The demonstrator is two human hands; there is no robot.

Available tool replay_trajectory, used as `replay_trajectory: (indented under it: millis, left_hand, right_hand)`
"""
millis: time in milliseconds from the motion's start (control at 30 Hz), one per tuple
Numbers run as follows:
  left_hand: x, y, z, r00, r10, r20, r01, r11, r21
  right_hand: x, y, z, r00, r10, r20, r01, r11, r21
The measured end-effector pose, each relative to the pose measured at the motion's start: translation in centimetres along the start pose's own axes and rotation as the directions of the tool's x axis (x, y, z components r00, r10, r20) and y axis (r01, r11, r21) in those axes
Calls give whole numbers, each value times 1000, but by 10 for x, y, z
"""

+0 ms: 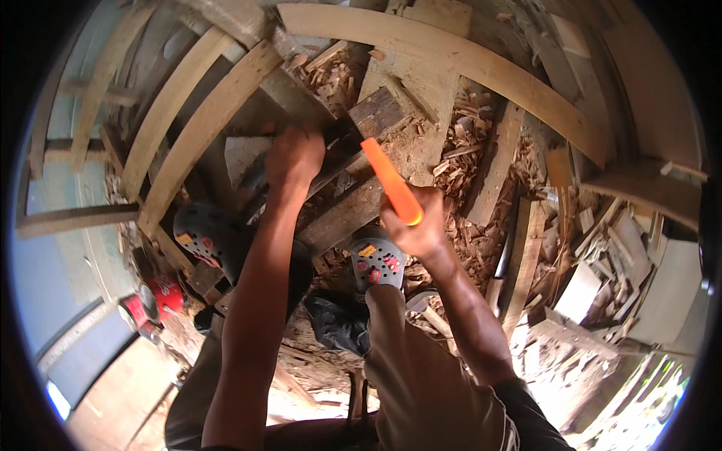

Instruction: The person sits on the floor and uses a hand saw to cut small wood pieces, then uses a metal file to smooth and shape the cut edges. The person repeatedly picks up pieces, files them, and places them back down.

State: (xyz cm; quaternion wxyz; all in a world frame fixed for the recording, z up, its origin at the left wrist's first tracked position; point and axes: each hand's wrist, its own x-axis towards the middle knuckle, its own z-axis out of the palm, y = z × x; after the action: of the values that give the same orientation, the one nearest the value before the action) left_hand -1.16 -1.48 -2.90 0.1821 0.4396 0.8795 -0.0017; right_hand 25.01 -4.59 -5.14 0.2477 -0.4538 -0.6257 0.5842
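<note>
My left hand (295,159) is closed in a fist over the dark timbers left of centre. What its fingers hold, if anything, is hidden. My right hand (420,225) is wrapped round the lower end of a bright orange handle (389,179), which slants up and left. Beyond the handle's upper end lies something dark, so the tool's kind does not show clearly. Close to that end is a short wooden block (378,114), resting on a wide, chip-strewn board (429,143). A thick timber (342,214) lies between my two hands.
A long curved-looking plank (444,46) crosses the far side. Wooden bars (207,135) stand on the left, near a red object (162,295). Wood chips (470,139) cover the ground. My clog (378,263) is close to the timber. Scrap boards (575,293) lie at right.
</note>
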Motion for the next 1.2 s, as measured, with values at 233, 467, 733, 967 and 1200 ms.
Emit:
replay_trajectory:
  millis: [233, 467, 733, 967, 1200]
  left_hand:
    - [0, 10, -2, 974, -225, -24, 221, 968, -119]
    - [1, 10, -3, 984, -177, -37, 170, 976, -137]
    - [12, 0, 4, 981, -185, 52, 192, 963, -188]
    - [14, -1, 2, 998, -61, 12, 62, 986, -156]
    - [13, 1, 0, 987, -144, 69, 155, 970, -186]
  right_hand:
    - [-188, 57, -88, 947, -291, 139, 275, 954, 124]
    - [-21, -2, -18, 972, 4, 236, 27, 992, -124]
    - [-166, 22, -82, 972, -181, 150, 176, 983, 45]
    - [-17, 8, -5, 957, -290, 33, 283, 950, 134]
    - [-152, 29, -77, 934, 104, 343, -45, 983, -175]
